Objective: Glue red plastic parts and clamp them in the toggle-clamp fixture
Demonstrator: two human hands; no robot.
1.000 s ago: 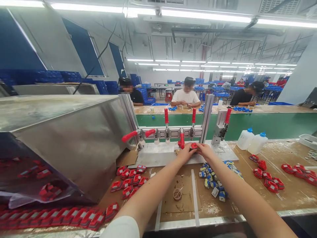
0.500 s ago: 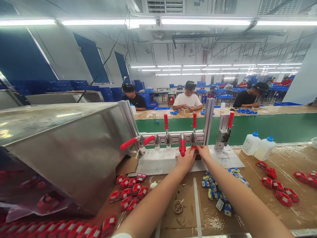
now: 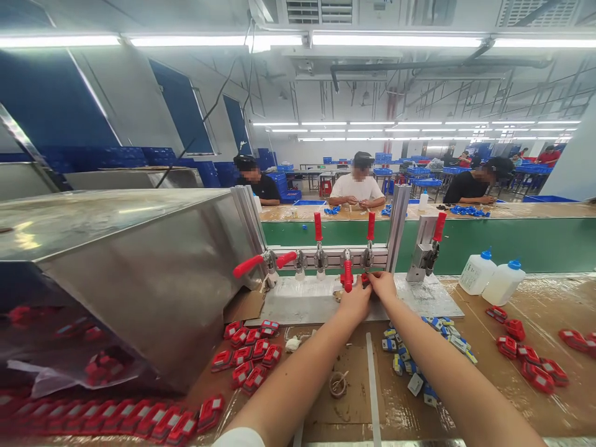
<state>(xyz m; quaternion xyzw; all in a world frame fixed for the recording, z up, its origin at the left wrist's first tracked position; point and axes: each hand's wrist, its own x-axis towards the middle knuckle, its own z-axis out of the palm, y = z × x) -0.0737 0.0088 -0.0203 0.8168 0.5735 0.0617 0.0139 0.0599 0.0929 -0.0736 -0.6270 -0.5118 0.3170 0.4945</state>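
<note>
My left hand point(image 3: 356, 300) is closed at the clamping fixture, its fingertips on a small red plastic part point(image 3: 364, 279). My right hand point(image 3: 384, 285) pinches the same part from the right; the fingers partly hide it. Both hands are below an upright red-handled toggle clamp point(image 3: 370, 227). Just left of them, another toggle clamp point(image 3: 347, 273) has its red handle pointing down. The fixture's metal base plate point(image 3: 298, 304) extends to both sides. Blue, white and yellow small blocks point(image 3: 415, 383) lie in a pile beneath my right forearm.
Red plastic pieces point(image 3: 251, 355) lie left of my forearm, with a long row point(image 3: 116, 417) at the front left. A metal box point(image 3: 153, 273) stands left. Two bottles point(image 3: 503, 282), more red pieces point(image 3: 528, 354) and a small cup point(image 3: 338, 385) are on the table. Co-workers sit opposite.
The whole view has shifted slightly to the right. Both hands stay at the red part under the clamp, with only small finger movement.
</note>
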